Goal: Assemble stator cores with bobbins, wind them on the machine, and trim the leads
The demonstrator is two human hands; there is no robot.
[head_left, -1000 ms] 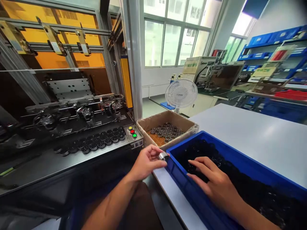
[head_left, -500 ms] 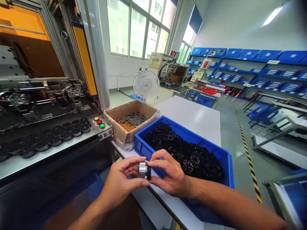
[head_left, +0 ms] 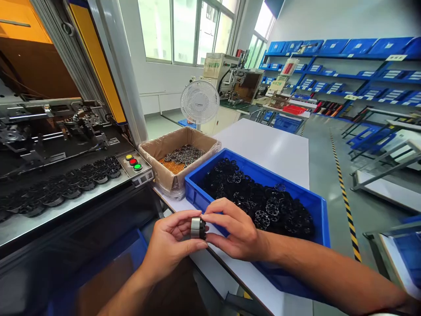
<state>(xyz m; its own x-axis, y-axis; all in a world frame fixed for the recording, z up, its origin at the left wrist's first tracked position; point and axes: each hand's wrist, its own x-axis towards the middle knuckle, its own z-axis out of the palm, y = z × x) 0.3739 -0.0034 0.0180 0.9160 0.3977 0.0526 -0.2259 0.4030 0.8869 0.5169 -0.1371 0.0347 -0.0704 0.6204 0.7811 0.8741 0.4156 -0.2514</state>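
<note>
My left hand [head_left: 171,245] pinches a small silver metal ring [head_left: 195,227] between thumb and fingers. My right hand [head_left: 233,230] pinches a small black plastic part [head_left: 203,229] and presses it against the ring's right side. Both hands meet just in front of the near left corner of a blue bin [head_left: 204,197], which is filled with black round plastic parts [head_left: 263,206]. A cardboard box [head_left: 161,169] lined with plastic film stands just behind the bin and holds several metal rings [head_left: 182,154].
A machine [head_left: 49,136] at the left has a row of black parts [head_left: 66,184] along its shelf and a panel with yellow, red and green buttons [head_left: 133,161]. Beyond the white table [head_left: 272,149] are a white fan [head_left: 199,102] and blue shelving [head_left: 345,70].
My right hand came out of the blue bin with a black part and met my left hand, which holds the silver ring. The view swung right, then steadied.
</note>
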